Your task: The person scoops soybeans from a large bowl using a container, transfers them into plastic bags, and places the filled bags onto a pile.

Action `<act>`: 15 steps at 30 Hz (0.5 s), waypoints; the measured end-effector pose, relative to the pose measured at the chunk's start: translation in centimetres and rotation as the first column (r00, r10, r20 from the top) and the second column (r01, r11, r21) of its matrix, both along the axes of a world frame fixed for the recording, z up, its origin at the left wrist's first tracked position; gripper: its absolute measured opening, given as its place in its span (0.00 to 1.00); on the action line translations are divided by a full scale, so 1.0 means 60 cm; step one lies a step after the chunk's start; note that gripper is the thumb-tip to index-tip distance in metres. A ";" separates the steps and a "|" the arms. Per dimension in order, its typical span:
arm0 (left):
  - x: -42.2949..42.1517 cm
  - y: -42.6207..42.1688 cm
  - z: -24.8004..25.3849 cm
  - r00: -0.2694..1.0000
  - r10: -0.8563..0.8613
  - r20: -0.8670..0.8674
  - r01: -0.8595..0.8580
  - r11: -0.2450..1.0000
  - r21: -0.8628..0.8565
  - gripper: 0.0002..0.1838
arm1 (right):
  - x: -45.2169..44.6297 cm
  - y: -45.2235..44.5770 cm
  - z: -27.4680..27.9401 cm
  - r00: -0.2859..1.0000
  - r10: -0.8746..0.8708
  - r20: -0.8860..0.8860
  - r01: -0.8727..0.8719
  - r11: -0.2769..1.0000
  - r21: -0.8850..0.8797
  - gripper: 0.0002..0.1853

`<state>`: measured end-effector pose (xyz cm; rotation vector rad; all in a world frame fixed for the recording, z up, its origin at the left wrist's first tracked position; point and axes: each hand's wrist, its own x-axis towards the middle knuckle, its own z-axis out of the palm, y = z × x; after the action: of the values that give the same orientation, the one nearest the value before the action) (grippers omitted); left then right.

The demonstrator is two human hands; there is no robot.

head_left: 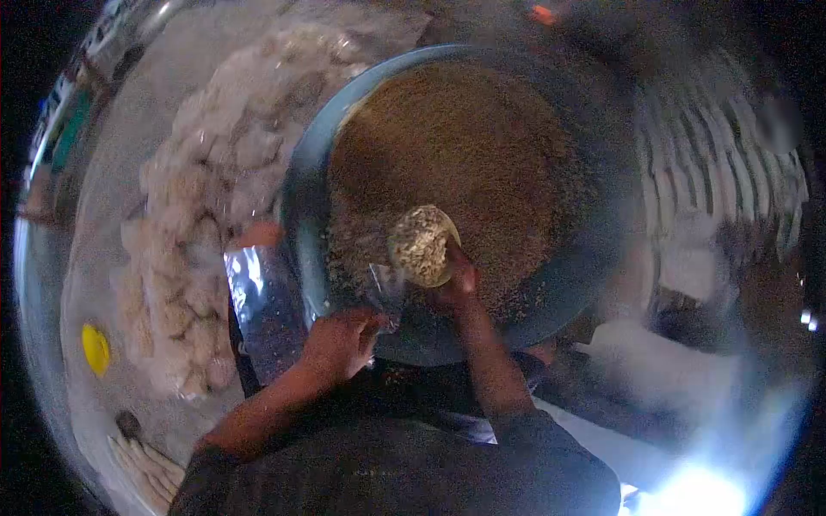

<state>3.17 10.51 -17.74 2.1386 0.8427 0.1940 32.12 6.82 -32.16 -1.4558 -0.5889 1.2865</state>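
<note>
My right hand (460,279) grips a small round bowl (454,258) from its right side. A pale, flaky dry mix (422,245) fills the bowl. My left hand (344,340) is closed on the edge of a clear plastic bag (389,297), whose mouth is just left of the bowl. Both hands are over the near side of a large blue-grey tub (314,155). Inside the tub lies a wide heap of brown, loose, grainy material (456,129). The fingertips of my left hand are partly hidden.
Many filled clear bags (185,258) are piled left of the tub. A shiny plastic sheet or stack of bags (267,301) lies by my left forearm. Further left is a yellow round object (95,350). Pale strip-like packets (714,155) lie at right. A bright lamp (697,494) glares at lower right.
</note>
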 end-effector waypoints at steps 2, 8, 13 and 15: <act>-0.001 -0.008 -0.012 0.999 -0.029 -0.019 0.034 0.941 0.337 0.09 | 0.017 -0.029 -0.046 0.980 -0.110 -0.167 0.134 0.981 0.139 0.31; -0.044 0.051 0.022 0.908 0.399 0.124 -0.395 0.917 -0.057 0.09 | -0.029 -0.027 -0.144 0.950 -0.295 0.102 0.287 0.954 0.081 0.30; -0.034 0.062 0.040 0.762 0.619 0.193 -0.564 0.779 -0.272 0.10 | -0.050 0.003 -0.188 0.977 -0.161 -0.137 0.177 0.977 0.121 0.29; -0.023 0.045 0.033 0.757 0.618 0.214 -0.594 0.786 -0.172 0.09 | -0.030 -0.002 -0.140 0.988 -0.151 -0.028 0.151 0.988 0.020 0.28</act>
<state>1.78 13.24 -15.75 1.6314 1.3368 0.7407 30.32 6.69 -40.53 -1.4350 -0.4641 1.1755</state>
